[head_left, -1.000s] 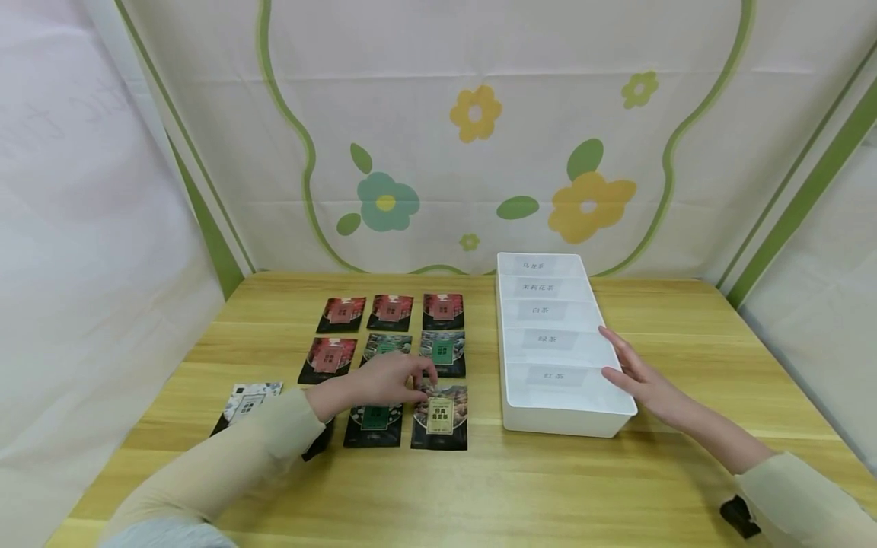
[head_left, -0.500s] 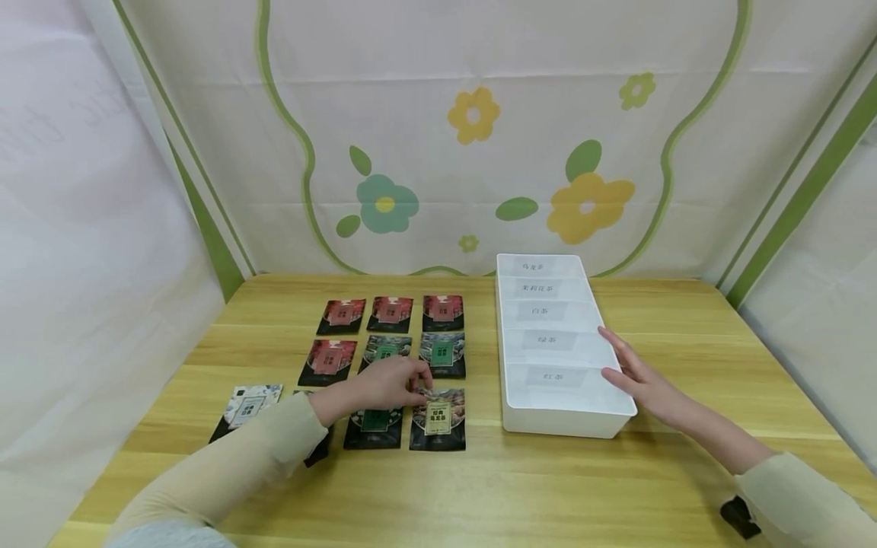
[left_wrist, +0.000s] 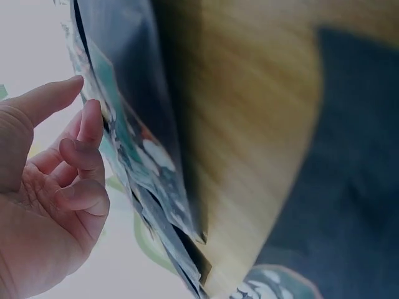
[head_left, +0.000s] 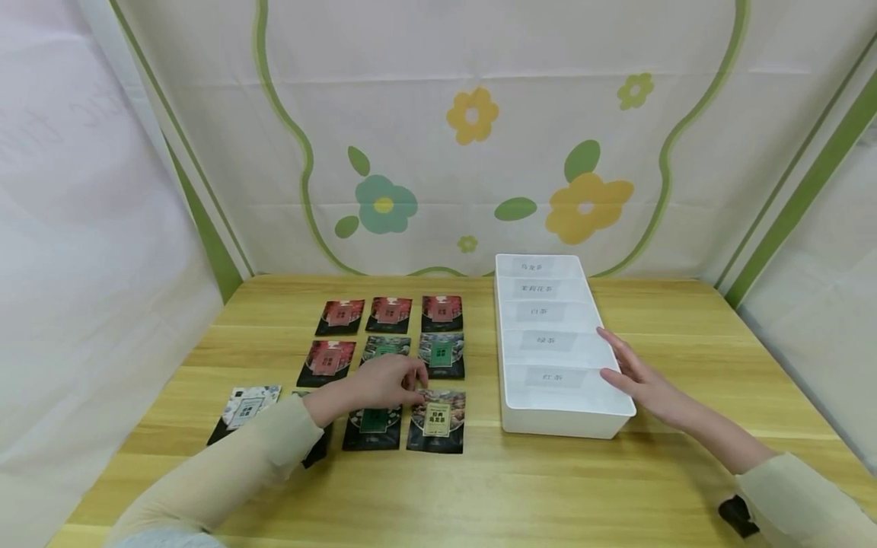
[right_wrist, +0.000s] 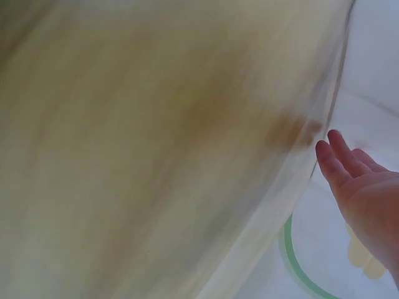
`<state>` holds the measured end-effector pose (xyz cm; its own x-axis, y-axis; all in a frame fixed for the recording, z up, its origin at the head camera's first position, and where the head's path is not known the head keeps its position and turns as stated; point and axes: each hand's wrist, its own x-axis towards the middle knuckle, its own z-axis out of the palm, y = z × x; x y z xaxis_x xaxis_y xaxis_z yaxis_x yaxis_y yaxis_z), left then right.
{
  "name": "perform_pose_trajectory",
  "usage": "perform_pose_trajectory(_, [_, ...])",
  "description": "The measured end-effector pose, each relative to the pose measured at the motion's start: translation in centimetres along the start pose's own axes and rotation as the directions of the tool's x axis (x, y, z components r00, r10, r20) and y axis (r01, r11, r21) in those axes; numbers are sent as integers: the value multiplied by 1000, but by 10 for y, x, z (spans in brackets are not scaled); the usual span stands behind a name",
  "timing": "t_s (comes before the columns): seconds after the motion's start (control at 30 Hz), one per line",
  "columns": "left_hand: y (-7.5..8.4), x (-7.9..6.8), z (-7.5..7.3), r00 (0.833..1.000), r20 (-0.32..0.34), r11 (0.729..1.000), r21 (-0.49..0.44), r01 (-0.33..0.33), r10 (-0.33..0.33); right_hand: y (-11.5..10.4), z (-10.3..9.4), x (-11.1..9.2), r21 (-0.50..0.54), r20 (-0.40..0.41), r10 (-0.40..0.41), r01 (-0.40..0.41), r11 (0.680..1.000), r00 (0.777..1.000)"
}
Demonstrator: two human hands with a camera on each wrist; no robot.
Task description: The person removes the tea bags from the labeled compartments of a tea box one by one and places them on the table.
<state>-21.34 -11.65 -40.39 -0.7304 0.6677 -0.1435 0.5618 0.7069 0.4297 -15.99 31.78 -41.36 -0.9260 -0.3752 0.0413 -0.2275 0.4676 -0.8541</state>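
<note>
My left hand (head_left: 387, 379) reaches over the rows of tea packets, its thumb and fingertips right at the top left corner of a packet with a yellow label (head_left: 437, 420). In the left wrist view its fingers (left_wrist: 92, 118) are loosely bent, thumb apart from them, beside the edge of a dark packet (left_wrist: 128, 81). That hand partly covers two green-labelled packets, one (head_left: 373, 434) below it and one (head_left: 384, 348) above. My right hand (head_left: 640, 380) rests against the right side of a white divided box (head_left: 569, 422), fingers extended along its rim.
Red-labelled packets (head_left: 329, 361) and another green-labelled one (head_left: 441, 354) lie flat on the wooden table (head_left: 521, 487). At left, a white-and-black packet (head_left: 245, 411) lies near my sleeve, which half hides a dark packet (head_left: 318, 441). Paper labels (head_left: 546, 340) mark the box's compartments.
My left hand has shifted slightly left along the top of the yellow-labelled packet, which has turned a little, its lower edge swinging left. The right hand and box stay put.
</note>
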Motion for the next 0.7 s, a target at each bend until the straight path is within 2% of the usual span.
perform_pose_trajectory(0.13, [-1,-2,-3,999,-30,1000,-15,-21,21,-1,-4,-1,-52,7,-24,25,998,1000])
perform_pose_trajectory(0.33, [0,-8,-11,993,-108,995,-77,-61,53,-4,-8,-3,-22,-6,-104,104,994,995])
perform_pose_trajectory(0.53, [1,-18,-25,988,-157,988,-149,-30,6,-10,-16,-4,-17,-41,-195,194,981,980])
perform_pose_trajectory(0.7, [1,-31,-42,980,-197,978,-208,-4,-37,-17,-27,-8,-71,-42,-157,153,986,987])
